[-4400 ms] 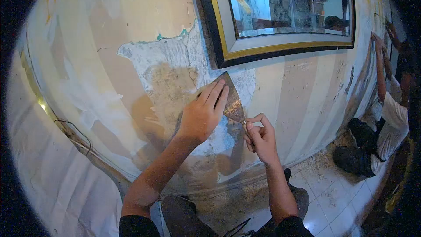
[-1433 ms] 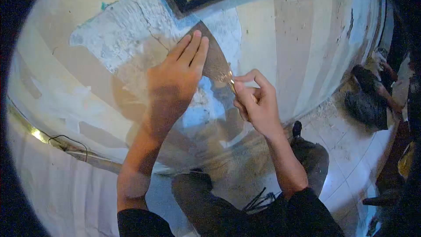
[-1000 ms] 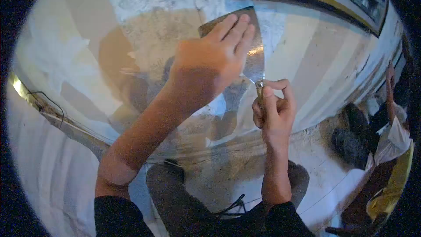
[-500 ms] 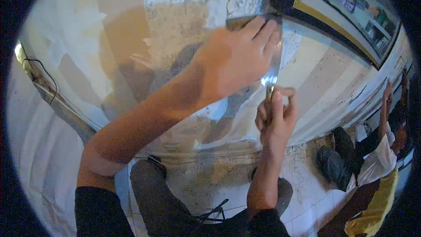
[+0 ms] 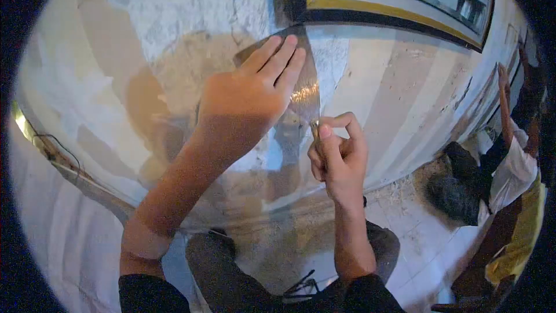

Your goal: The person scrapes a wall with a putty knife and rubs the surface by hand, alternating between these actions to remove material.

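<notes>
Scraper (image 5: 305, 90) blade under left hand (image 5: 246, 95) fingers (image 5: 281, 61), handle in right hand (image 5: 336, 153).

The scraper (image 5: 301, 75) lies flat on the wall (image 5: 394, 98) with its top edge just under the black-and-gold picture frame (image 5: 394, 11) at 12 o'clock, so there is next to no room upward. From 9 to 11 o'clock the bare, stripped plaster (image 5: 191, 6) is open, and the striped wall toward 3 o'clock is free until a co-worker (image 5: 515, 162) seated against it, well apart. At 6 o'clock the person's own knees (image 5: 226, 266) crowd the floor (image 5: 428, 255) below the hands.
</notes>
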### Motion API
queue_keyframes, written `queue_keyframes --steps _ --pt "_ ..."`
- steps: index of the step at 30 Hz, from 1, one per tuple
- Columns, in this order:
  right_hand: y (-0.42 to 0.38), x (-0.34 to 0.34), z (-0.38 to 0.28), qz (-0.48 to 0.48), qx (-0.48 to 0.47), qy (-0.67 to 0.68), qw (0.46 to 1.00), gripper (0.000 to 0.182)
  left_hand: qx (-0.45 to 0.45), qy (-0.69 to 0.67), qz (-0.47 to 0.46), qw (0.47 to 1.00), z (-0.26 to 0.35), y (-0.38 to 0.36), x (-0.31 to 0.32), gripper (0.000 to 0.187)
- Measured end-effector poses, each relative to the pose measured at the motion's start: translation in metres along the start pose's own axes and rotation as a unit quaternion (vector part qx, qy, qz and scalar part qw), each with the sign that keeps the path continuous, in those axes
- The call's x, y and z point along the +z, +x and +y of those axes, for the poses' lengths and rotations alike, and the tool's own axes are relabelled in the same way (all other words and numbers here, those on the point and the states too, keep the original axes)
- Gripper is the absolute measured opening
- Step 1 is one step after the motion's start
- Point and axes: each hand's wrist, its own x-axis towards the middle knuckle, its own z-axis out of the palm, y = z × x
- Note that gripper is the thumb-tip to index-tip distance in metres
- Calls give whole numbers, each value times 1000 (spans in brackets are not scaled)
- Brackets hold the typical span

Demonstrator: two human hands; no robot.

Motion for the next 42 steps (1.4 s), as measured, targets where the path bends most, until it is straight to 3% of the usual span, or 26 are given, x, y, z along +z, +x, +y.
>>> queue_keyframes --steps 5,7,14,20,24,27,35,39,42 --pt "-2 -5 -6 4 14 13 1000 11 24 8 45 999 3 -1 5 42" --pt "1 -6 -7 -51 20 8 998 10 12 21 20 999 2 -3 2 44" --pt "4 0 -4 -20 1 16 1000 10 28 90 -87 992 2 6 -11 53" --pt "-2 0 2 -15 2 63 998 11 51 95 -102 989 3 4 -15 51" --pt "4 -4 4 -23 -6 80 996 12 65 129 -82 986 3 13 -11 51" --pt "-7 0 10 2 -41 10 999 12 75 122 -75 987 1 6 -9 49" --pt "-19 -4 17 2 16 24 1000 13 100 72 -57 991 -1 5 -3 50" --pt "-3 0 29 41 -115 -43 992 16 88 86 -66 990 3 15 -4 51" --pt "-5 3 24 28 -114 -27 993 19 89 73 -58 992 1 7 -3 51"
